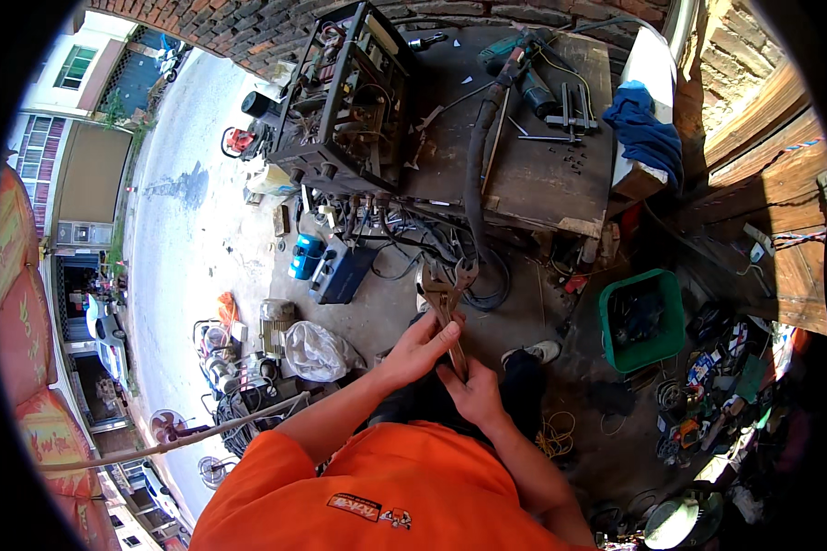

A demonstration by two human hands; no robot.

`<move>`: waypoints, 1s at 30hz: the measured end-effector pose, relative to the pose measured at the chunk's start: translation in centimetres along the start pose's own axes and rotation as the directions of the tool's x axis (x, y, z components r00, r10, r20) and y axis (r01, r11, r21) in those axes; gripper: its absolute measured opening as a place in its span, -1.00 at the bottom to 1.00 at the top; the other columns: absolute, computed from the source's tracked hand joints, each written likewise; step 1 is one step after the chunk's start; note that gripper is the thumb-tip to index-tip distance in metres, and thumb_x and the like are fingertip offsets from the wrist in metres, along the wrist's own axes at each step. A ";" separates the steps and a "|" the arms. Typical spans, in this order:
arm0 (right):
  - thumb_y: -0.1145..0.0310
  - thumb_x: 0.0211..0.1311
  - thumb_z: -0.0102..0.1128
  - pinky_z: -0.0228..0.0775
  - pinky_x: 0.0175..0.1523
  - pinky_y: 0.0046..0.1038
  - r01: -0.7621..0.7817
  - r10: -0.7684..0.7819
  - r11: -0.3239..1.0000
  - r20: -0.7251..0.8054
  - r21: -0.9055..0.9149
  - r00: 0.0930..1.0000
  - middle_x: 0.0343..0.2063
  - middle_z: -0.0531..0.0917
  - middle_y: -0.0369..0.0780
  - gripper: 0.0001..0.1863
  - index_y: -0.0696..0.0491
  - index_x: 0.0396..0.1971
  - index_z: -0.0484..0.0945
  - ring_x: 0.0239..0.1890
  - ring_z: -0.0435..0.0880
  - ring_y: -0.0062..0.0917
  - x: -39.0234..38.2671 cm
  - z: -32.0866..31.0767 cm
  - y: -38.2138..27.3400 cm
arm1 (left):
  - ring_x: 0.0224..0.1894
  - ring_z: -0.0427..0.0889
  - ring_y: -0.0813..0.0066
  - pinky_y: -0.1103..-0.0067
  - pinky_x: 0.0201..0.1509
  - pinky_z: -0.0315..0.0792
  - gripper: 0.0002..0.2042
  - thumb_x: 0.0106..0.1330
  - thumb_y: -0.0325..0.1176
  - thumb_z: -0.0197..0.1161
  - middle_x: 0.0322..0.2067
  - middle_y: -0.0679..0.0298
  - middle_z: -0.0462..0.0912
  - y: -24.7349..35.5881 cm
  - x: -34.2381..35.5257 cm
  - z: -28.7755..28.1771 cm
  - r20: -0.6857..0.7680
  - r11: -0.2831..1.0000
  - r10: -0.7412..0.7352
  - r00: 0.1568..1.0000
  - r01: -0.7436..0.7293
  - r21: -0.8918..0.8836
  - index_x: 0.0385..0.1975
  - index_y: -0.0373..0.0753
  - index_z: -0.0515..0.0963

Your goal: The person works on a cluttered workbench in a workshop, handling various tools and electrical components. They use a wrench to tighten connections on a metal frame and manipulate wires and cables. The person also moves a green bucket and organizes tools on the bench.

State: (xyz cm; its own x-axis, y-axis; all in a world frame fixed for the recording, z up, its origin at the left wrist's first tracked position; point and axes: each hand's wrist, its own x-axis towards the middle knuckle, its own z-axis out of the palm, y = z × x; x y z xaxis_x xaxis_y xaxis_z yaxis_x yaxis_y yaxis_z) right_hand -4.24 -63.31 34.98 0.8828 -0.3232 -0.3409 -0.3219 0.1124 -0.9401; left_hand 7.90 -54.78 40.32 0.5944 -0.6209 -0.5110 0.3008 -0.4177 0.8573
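In front of my body I hold a metal adjustable wrench (442, 298) with its jaws pointing away from me. My left hand (421, 351) is closed around it just below the head. Lower down, my right hand (474, 393) grips the handle end. A second open jaw (467, 274) shows beside the first head; I cannot tell whether it belongs to another wrench. Past the wrench, a thick dark cable (476, 174) hangs off the front of a wooden workbench (441, 119).
On the bench are an open-framed machine (354, 101), a teal power tool (528, 78) and a metal clamp-like piece (572, 115). A green bin (666, 340) stands at right, with piled scrap near it. A blue box (340, 273), white sack (320, 354) and motor (277, 326) are at left.
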 end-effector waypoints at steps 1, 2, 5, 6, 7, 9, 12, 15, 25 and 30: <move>0.20 0.08 0.29 0.30 -0.53 -0.41 0.015 -0.015 1.000 -0.009 -0.009 1.000 -0.74 0.47 -0.07 -0.65 0.19 -0.56 0.45 -0.70 0.49 -0.38 0.3 0.6 -0.4 | -0.08 0.38 0.56 0.61 0.01 0.27 -0.77 0.40 -0.29 -0.03 -0.15 0.27 0.48 0.2 -0.7 -2.5 -0.027 0.999 0.035 0.999 -0.035 -0.013 -0.10 -0.30 0.37; 0.21 0.08 0.30 0.28 -0.54 -0.42 0.009 -0.010 1.000 -0.032 -0.020 0.999 -0.76 0.46 -0.09 -0.66 0.18 -0.58 0.44 -0.72 0.46 -0.41 0.4 1.3 -0.3 | -0.08 0.39 0.55 0.61 0.02 0.27 -0.79 0.37 -0.36 -0.01 -0.15 0.27 0.49 0.2 -1.3 -5.0 -0.051 0.997 0.066 0.997 -0.068 -0.026 -0.09 -0.32 0.36; 0.26 0.09 0.30 0.24 -0.56 -0.48 0.054 -0.062 0.997 -0.175 -0.049 0.983 -0.78 0.43 -0.14 -0.70 0.19 -0.56 0.47 -0.73 0.39 -0.59 0.7 4.0 -0.4 | -0.13 0.45 0.52 0.63 -0.02 0.30 -0.77 0.27 -0.56 0.02 -0.18 0.21 0.56 1.6 -1.9 -14.9 -0.079 0.889 0.067 0.995 -0.024 0.457 -0.08 -0.36 0.32; 0.26 0.09 0.30 0.24 -0.56 -0.49 0.024 -0.036 0.998 -0.213 -0.059 0.976 -0.78 0.43 -0.18 -0.71 0.19 -0.54 0.49 -0.71 0.38 -0.63 0.8 4.9 -0.4 | -0.19 0.49 0.51 0.61 -0.09 0.33 -0.78 0.26 -0.56 0.03 -0.23 0.20 0.59 1.4 -1.4 -18.6 -0.048 0.827 0.107 0.993 -0.062 0.558 -0.10 -0.36 0.33; 0.27 0.10 0.30 0.24 -0.55 -0.51 -0.010 -0.006 0.998 -0.249 -0.063 0.968 -0.78 0.44 -0.21 -0.72 0.19 -0.52 0.51 -0.69 0.37 -0.68 0.9 6.0 -0.4 | -0.26 0.52 0.49 0.59 -0.15 0.37 -0.79 0.26 -0.55 0.03 -0.27 0.18 0.61 1.2 -0.7 -22.0 -0.013 0.752 0.142 0.990 -0.099 0.651 -0.11 -0.36 0.35; 0.27 0.10 0.30 0.23 -0.54 -0.54 -0.072 0.077 0.997 -0.343 0.028 0.936 -0.76 0.45 -0.26 -0.73 0.19 -0.50 0.52 -0.65 0.35 -0.74 0.9 8.9 -0.1 | -0.41 0.59 0.05 0.39 -0.35 0.41 -0.78 0.23 -0.48 0.06 -0.48 0.03 0.59 2.8 1.0 -26.8 0.018 0.620 0.205 0.979 -0.144 0.771 -0.12 -0.26 0.41; 0.27 0.12 0.28 0.21 -0.53 -0.58 -0.125 0.176 0.983 -0.483 0.136 0.858 -0.74 0.43 -0.35 -0.74 0.19 -0.48 0.53 -0.64 0.33 -0.75 0.5 14.0 0.0 | -0.46 0.57 -0.06 0.23 -0.41 0.40 -0.77 0.25 -0.41 0.07 -0.55 -0.01 0.57 4.3 4.2 -31.5 0.131 0.466 0.201 0.971 -0.212 0.859 -0.11 -0.21 0.40; 0.28 0.14 0.27 0.17 -0.52 -0.62 -0.126 0.244 0.963 -0.570 0.239 0.785 -0.72 0.40 -0.41 -0.76 0.17 -0.46 0.54 -0.63 0.30 -0.78 0.5 18.3 -0.4 | -0.45 0.55 -0.11 0.14 -0.40 0.39 -0.78 0.26 -0.33 0.06 -0.55 -0.04 0.57 4.6 6.6 -33.8 0.234 0.267 0.180 0.956 -0.276 0.923 -0.10 -0.15 0.39; 0.26 0.15 0.27 0.10 -0.57 -0.63 -0.149 0.335 0.936 -0.680 0.319 0.652 -0.73 0.37 -0.43 -0.76 0.15 -0.45 0.54 -0.66 0.27 -0.80 -0.4 24.5 -0.8 | -0.44 0.54 -0.15 0.13 -0.38 0.40 -0.81 0.26 -0.36 0.05 -0.53 -0.09 0.57 3.0 9.6 -35.3 0.384 0.175 0.226 0.895 -0.425 0.888 -0.17 -0.22 0.40; 0.29 0.16 0.25 0.14 -0.54 -0.62 -0.126 0.326 0.937 -0.690 0.325 0.646 -0.72 0.36 -0.42 -0.79 0.15 -0.45 0.53 -0.65 0.27 -0.78 0.7 25.4 -1.8 | -0.48 0.53 -0.16 0.11 -0.42 0.39 -0.85 0.25 -0.37 0.06 -0.58 -0.12 0.54 1.9 10.2 -35.5 0.402 0.161 0.265 0.876 -0.452 0.878 -0.25 -0.26 0.40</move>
State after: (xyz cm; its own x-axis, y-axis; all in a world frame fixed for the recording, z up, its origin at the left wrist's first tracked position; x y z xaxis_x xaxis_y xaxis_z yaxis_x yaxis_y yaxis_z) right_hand 5.62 -39.87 36.31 0.2296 -0.8203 -0.5239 -0.3020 0.4516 -0.8395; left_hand 41.03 -38.37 38.87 0.3007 -0.9216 -0.2454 -0.8743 -0.3692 0.3150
